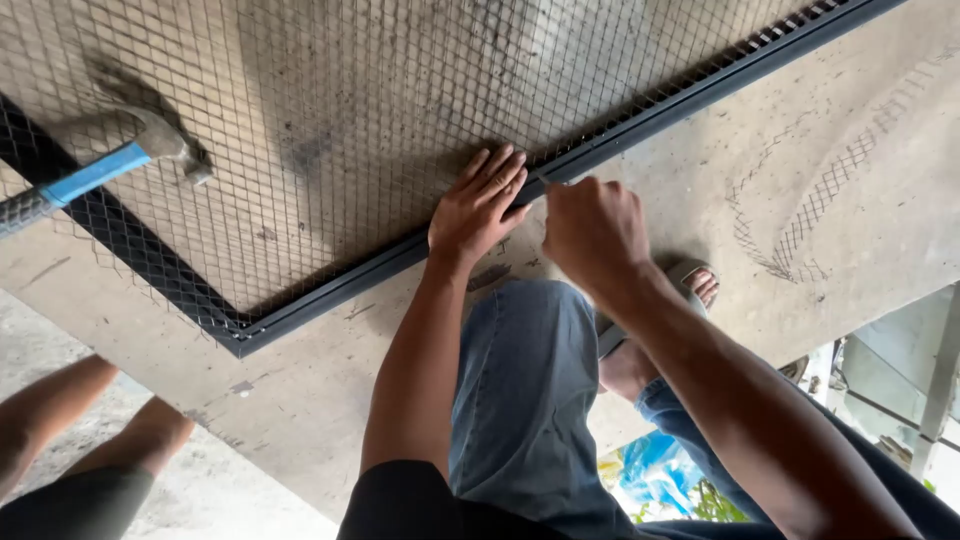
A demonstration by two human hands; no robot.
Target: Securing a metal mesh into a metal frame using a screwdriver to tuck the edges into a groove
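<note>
Wire mesh point(350, 110): thin diamond-pattern sheet, lying flat on the concrete floor point(850, 120) and over a dark frame; the floor shows through it.

Metal frame point(330, 290): dark grey bar frame, one corner toward the lower left of the view, one long side running up to the right. The mesh edge lies along this long side.

Left hand point(478, 205): palm down, fingers point(500, 170) spread and released, pressing flat on the mesh just where it meets the frame bar. It grasps nothing.

Right hand point(595, 230): clenched into a fist just beside the left hand, nearly touching it, at the frame bar. A small thin item shows at its fingertips (too small to identify), so what it grips cannot be told.

Hammer point(110, 155): claw type, steel head, blue band on a dark handle, resting on the mesh at the upper left, well apart from both hands.

Person's legs: blue jeans point(520, 390), one foot in a grey sandal point(690, 285) on the floor near the right hand.

Other person: bare legs point(90, 420) at the lower left, apart from the frame corner.

Mesh-pattern marks point(810, 220): faint imprint on the floor, right of the frame.
</note>
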